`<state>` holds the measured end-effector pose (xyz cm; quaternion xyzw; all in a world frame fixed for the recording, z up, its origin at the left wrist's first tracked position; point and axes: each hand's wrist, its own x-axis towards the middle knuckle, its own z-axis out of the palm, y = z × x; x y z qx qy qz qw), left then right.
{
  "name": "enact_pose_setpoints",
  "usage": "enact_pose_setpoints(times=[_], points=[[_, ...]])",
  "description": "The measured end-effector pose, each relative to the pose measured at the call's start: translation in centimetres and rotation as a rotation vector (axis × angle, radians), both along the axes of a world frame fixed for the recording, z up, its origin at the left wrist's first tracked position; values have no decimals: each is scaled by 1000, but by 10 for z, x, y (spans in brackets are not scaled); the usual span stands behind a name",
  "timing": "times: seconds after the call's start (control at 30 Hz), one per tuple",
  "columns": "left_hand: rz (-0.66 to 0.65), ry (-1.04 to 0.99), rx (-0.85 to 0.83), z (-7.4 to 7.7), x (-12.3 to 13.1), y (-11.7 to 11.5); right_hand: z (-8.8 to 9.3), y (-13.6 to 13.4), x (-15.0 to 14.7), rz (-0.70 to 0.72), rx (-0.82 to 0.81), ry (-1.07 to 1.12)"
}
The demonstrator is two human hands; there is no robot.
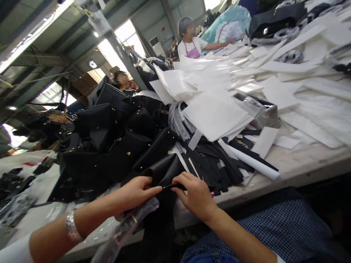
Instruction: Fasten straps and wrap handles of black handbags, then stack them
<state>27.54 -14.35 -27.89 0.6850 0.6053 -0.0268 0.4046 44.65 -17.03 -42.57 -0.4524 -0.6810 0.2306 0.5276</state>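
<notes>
A black leather-like bag [167, 168] is between my two hands at the near edge of the table. My left hand [139, 193] pinches the edge of this bag between thumb and fingers. Close beside it, my right hand [193, 193] grips the same edge, with its fingers bent. A clear plastic-wrapped strap [119, 239] hangs down below my left hand. The lower part of the bag is dark and hard to make out.
Black bags [109, 138] are piled to the left. White sheets [216, 111] and black strips [219, 169] cover much of the table [291, 168]. A rolled white sheet [253, 162] lies near the edge. A person [190, 46] reaches over the far side.
</notes>
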Motion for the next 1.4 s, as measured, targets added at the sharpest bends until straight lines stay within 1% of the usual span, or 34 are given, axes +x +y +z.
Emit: enact_pose_setpoints(times=[0.1,0.17,0.27,0.37,0.43,0.6,0.67,0.77,0.83,0.9,1.0,1.07,1.13,1.2,1.3,1.4], points=[[68,-20,-35,-15,1,-18,-10,-9,-4,3,-6,59],[103,-74,-25,-28,-1,-28,-15,-15,-6,27,4,63],[117,-146,-14,-46,-6,-36,-17,-21,-7,59,13,15],[89,-115,36,-55,-13,-41,-15,-24,-6,76,-8,-43],[48,-63,128,-54,-16,-44,-11,-26,-4,94,-27,-60],[-25,53,295,-47,-22,-51,-5,-32,-8,159,-38,-95],[-32,209,392,-44,-23,-56,-5,-36,-13,165,-9,-144],[-27,506,524,-40,-23,-63,-4,-41,-20,148,30,-201],[-38,591,563,-39,-23,-68,-3,-42,-23,134,58,-214],[-54,539,576,-42,-26,-70,-1,-41,-25,121,95,-209],[-65,344,557,-47,-32,-70,2,-38,-26,97,134,-161],[-69,205,528,-48,-35,-68,5,-37,-27,86,118,-122],[-58,78,493,-47,-36,-66,7,-36,-28,84,44,-80],[-24,-36,446,-45,-36,-62,7,-34,-28,98,-75,-12],[77,-189,346,-44,-36,-58,7,-28,-28,166,-235,139],[198,-278,213,-46,-36,-55,5,-22,-27,243,-347,305]])
